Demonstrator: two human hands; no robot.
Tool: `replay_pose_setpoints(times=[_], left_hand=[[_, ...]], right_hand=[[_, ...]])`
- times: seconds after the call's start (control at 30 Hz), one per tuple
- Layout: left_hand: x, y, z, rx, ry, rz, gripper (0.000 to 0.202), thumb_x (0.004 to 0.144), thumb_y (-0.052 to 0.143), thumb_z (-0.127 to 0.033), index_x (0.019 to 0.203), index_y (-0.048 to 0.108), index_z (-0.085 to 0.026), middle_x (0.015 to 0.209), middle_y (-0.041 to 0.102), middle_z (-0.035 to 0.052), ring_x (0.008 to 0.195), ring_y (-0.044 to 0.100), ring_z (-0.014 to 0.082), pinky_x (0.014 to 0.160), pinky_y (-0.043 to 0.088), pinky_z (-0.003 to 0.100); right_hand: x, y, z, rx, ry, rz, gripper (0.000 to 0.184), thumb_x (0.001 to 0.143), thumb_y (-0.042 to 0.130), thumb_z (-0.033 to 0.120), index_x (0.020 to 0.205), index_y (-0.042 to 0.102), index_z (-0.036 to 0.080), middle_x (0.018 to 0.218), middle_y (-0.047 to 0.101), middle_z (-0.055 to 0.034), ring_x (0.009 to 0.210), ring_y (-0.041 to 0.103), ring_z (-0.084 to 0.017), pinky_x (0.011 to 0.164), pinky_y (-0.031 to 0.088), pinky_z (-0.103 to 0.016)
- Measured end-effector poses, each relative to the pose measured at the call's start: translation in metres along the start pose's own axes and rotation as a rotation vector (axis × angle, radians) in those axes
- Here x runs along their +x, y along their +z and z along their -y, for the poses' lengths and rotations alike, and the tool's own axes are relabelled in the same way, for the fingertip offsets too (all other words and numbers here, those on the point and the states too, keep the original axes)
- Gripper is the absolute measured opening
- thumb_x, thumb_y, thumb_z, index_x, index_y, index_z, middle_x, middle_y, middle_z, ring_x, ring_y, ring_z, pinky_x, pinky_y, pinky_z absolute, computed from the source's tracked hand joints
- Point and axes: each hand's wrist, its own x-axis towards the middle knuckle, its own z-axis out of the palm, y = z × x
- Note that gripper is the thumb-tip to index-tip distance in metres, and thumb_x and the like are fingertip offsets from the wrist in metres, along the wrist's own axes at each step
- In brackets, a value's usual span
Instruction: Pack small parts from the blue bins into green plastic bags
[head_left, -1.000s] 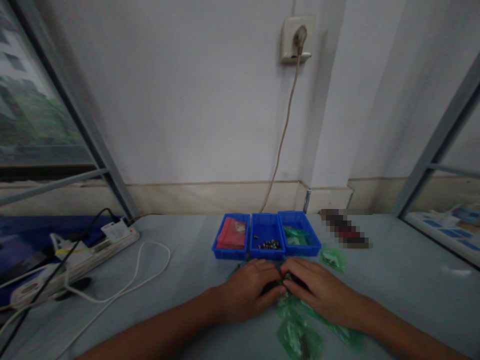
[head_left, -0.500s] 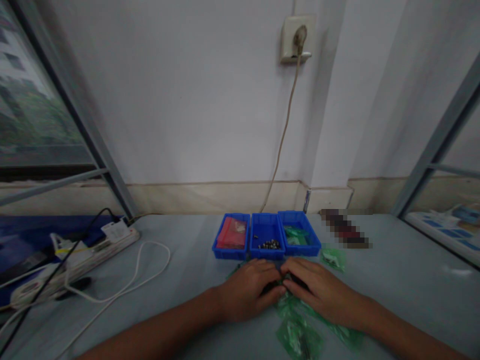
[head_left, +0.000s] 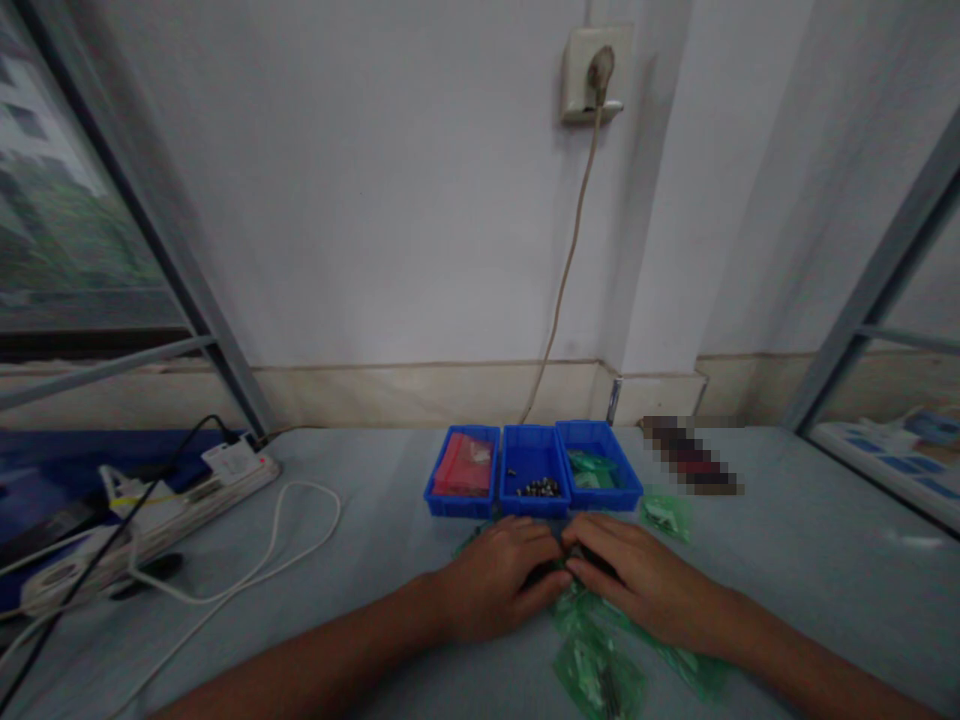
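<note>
My left hand and my right hand meet fingertip to fingertip in front of the blue bins. Both are closed in a pinch, on what looks like the top of a green plastic bag that shows below the fingertips; the pinched part is mostly hidden. Another green bag with thin metal pieces inside lies nearer to me. More green plastic shows beneath my right wrist. Just beyond my fingers, the middle blue bin contains small shiny metal parts.
The left blue bin holds red packets; the right blue bin holds green bags. A small green bag lies to the right. White cable and a power strip occupy the table's left side.
</note>
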Motion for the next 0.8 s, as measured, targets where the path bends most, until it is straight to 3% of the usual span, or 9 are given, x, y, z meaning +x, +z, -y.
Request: replay_pose_setpoints(times=[0.43,0.8], left_hand=[[0.0011,-0.0020,-0.0029,0.021,-0.003,0.005,0.017,0.112,0.055,-0.032,0.111,0.067,-0.019,0.107,0.073,0.0078,0.098,0.068,0.0238,0.090,0.051,0.033],[0.0020,-0.0021,-0.0023,-0.011,-0.005,0.010,0.018,0.112,0.054,-0.032,0.109,0.067,-0.021,0.106,0.073,0.0073,0.098,0.068,0.0234,0.094,0.051,0.034]], right_hand=[[0.0001,-0.0060,0.0005,-0.069,-0.041,0.029,0.017,0.114,0.053,0.034,0.117,0.066,0.023,0.115,0.072,-0.0083,0.109,0.069,-0.026,0.100,0.055,-0.041],[-0.0007,-0.0050,0.0009,-0.083,-0.043,0.017,0.016,0.113,0.055,0.033,0.117,0.068,0.023,0.118,0.072,-0.0084,0.109,0.069,-0.026,0.101,0.054,-0.040]])
